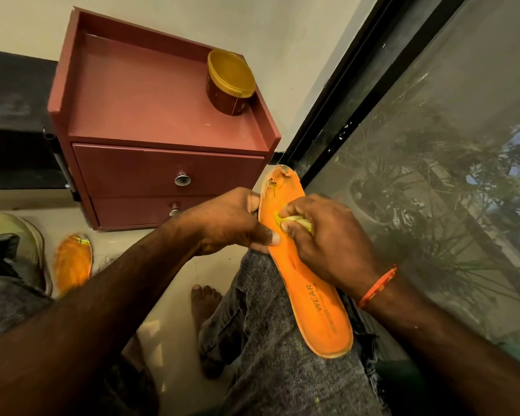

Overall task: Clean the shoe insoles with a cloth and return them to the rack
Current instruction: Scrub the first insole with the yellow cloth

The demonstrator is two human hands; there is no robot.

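The orange insole (pixel 306 283) lies along your right thigh, heel end toward you, torn toe end pointing at the window frame (pixel 357 94). Your left hand (pixel 231 223) pinches its left edge near the forefoot, thumb on top, fingers curled under. Your right hand (pixel 327 235) has its fingers bunched around a yellow-green cloth (pixel 294 222), pressing it onto the forefoot. So both hands are clamped, one on the insole, one on the cloth.

A second orange insole (pixel 72 262) lies on the floor to your left, just beside a pale shoe (pixel 21 241). A maroon drawer unit (pixel 162 139) stands ahead with a gold-lidded jar (pixel 230 82) on top. No rack is clearly visible, unless the unit serves as one; can't tell.

Risks: the toe end is already chewed up with small holes, so hard rubbing there likely rips it further. The insole is only balanced on your leg and held at one edge; a strong stroke could flex it or slide it off. The heel area looks unwiped; easy to skip. The floor insole sits near your foot and could get stepped on.
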